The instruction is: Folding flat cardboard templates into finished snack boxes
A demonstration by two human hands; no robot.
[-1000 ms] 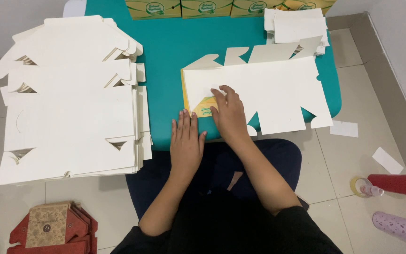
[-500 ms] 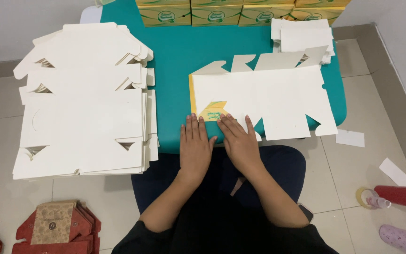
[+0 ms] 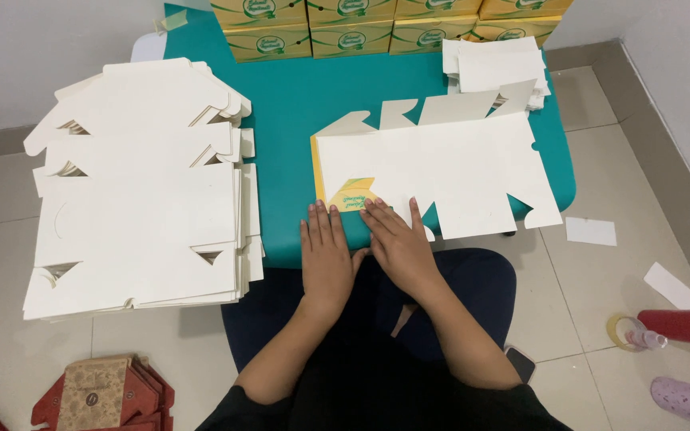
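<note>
Teal table over grey tiled floor; flat white carton blank lies on its right half, near edge overhanging toward the person. Left hand and right hand lie open and flat, palms down, fingertips pressing the blank's near-left corner by a folded yellow flap; nothing gripped. Big stack of white blanks sits left; yellow boxes line the far edge.
</note>
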